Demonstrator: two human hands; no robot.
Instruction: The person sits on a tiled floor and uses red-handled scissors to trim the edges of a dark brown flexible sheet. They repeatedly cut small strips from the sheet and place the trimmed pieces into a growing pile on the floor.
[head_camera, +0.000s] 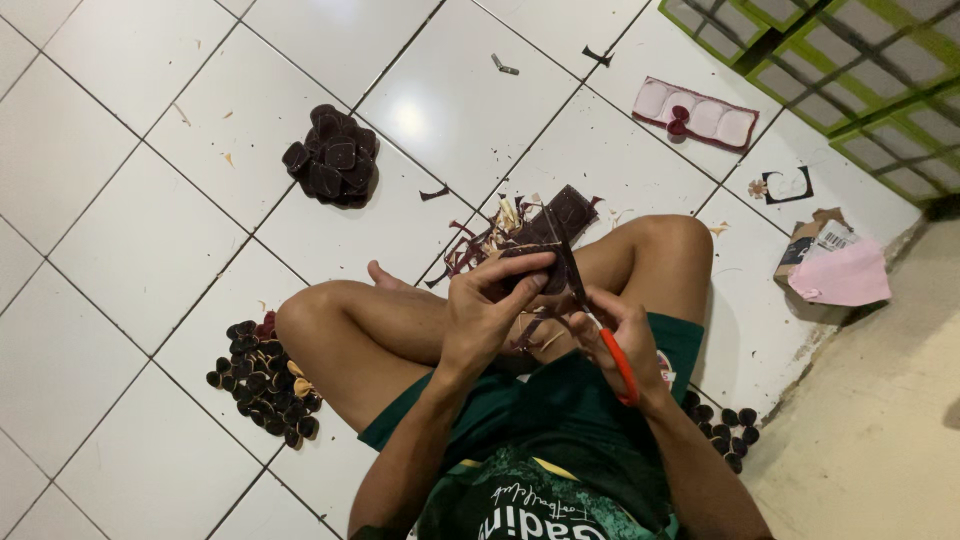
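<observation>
Head camera looks down on glossy white floor tiles (120, 250) with dark grout lines. At the far left lies a heap of small dark petal-shaped cut-outs (262, 380), flat and rounded, some with pale undersides. Above it sits a second mound of larger dark maroon petal pieces (333, 155), slightly curled. Thin maroon scraps (470, 248) litter the tiles by the person's crossed bare legs.

Over the lap, the left hand (487, 305) is curled, fingers and thumb pinching a dark maroon sheet (550, 228), stiff and matte, held upright. The right hand (620, 335) is closed through the orange handles of scissors (590, 310), whose blades meet the sheet's lower edge.

Further right lies a maroon strip with pale cut-out holes (697, 113), then a pink paper over a small brown carton with a white label (835, 262) against the wall.
</observation>
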